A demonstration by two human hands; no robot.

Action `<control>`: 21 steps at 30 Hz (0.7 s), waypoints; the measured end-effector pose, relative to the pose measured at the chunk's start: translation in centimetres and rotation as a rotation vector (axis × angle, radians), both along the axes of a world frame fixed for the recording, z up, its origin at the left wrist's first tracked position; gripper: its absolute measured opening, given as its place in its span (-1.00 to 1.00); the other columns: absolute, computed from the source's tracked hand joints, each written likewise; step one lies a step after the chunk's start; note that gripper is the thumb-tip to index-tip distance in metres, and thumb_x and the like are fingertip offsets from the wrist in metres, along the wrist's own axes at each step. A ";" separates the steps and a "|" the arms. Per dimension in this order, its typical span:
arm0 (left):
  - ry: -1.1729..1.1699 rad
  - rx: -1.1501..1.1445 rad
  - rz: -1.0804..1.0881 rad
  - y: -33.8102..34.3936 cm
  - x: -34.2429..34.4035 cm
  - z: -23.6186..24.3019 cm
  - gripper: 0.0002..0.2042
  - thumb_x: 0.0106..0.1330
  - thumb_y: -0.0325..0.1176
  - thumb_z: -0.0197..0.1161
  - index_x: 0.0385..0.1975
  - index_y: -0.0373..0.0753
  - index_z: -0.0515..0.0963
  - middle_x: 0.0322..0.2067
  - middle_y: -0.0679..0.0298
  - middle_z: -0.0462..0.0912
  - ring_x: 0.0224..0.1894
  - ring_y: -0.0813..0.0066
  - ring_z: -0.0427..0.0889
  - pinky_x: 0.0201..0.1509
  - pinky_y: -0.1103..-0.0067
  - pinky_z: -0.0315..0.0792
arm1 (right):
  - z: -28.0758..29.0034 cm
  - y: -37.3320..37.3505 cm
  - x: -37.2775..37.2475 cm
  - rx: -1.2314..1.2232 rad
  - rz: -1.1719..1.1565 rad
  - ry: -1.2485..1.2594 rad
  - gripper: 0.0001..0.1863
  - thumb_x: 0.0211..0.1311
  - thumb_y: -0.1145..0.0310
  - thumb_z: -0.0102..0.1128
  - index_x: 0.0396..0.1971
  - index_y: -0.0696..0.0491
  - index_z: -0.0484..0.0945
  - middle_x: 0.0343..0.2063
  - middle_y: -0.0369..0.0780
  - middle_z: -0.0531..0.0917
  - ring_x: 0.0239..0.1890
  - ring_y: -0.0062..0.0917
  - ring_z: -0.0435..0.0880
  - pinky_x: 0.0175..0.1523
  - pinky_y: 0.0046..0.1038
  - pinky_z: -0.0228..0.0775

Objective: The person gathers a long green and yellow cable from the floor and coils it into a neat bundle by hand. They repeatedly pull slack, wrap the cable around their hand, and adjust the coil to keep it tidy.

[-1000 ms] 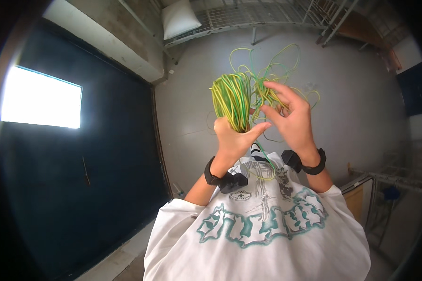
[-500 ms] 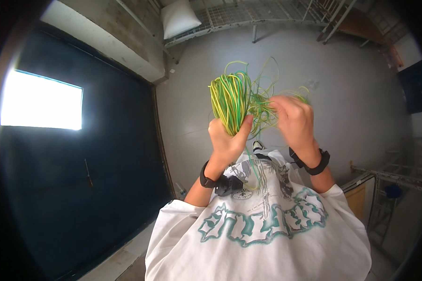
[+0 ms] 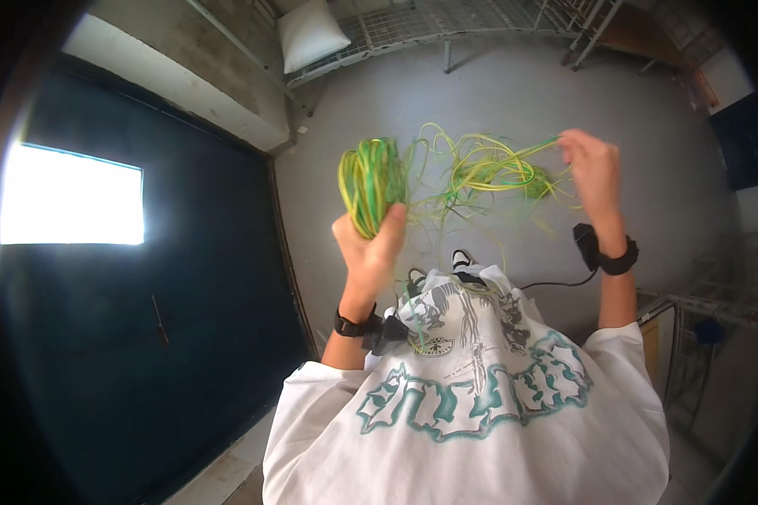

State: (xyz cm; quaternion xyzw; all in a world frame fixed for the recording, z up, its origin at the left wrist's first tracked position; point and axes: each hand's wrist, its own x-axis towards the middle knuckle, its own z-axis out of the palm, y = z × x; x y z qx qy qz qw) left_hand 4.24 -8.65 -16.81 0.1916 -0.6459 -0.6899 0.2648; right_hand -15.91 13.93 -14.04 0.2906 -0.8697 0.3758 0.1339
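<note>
One head-worn fisheye looks steeply down, close over raised hands.

wire coil (image 3: 370, 185) in left hand (image 3: 370, 252) | loose wire (image 3: 488, 168) right, to right hand (image 3: 594, 168)

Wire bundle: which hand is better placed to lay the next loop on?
Right, likely. The right hand pinches the loose wire strand stretched out sideways; the left hand is full, gripping the coiled wire bundle.

Wire coil (image 3: 369, 185): green and yellow striped insulation. Loose wire tangle (image 3: 488, 168): same green-yellow, paler where thin. T-shirt (image 3: 472, 421): white, teal-green lettering print. Wrist straps (image 3: 619, 257): black. Floor (image 3: 514, 93): grey. Door (image 3: 143, 337): dark blue.
</note>
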 end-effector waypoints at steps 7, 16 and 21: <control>0.006 -0.181 -0.099 0.4 -0.7 0.9 -0.79 0.18 -0.44 0.23 -0.65 -0.33 0.43 -0.77 0.45 0.35 -0.75 0.70 0.25 -0.69 0.67 0.10 | -1.9 2.2 -2.5 0.077 0.026 -0.405 -0.85 0.14 0.46 0.09 -0.50 0.24 0.55 -0.67 -0.24 0.57 -0.55 -0.62 0.56 -0.41 -0.51 0.35; -0.110 -0.561 -0.373 -0.3 -2.6 3.1 -0.88 0.09 -0.44 0.28 -0.49 -0.36 0.51 -0.68 0.09 0.49 -0.68 0.26 0.37 -0.54 0.47 0.32 | -1.2 -5.5 6.1 0.047 0.561 -0.080 -0.42 0.07 0.52 0.19 0.16 0.13 0.31 -0.11 0.05 0.58 -0.01 -0.12 0.53 0.11 -0.34 0.32; -0.060 -0.602 -0.232 -1.8 -2.2 3.5 -0.84 0.10 -0.43 0.29 -0.60 -0.35 0.49 -0.77 0.21 0.41 -0.75 0.46 0.29 -0.62 0.54 0.23 | -3.9 -10.2 8.5 -0.224 0.598 -0.209 -0.14 0.00 0.47 0.31 0.30 0.15 0.02 -0.34 -0.08 0.66 -0.24 -0.21 0.61 -0.06 -0.31 0.36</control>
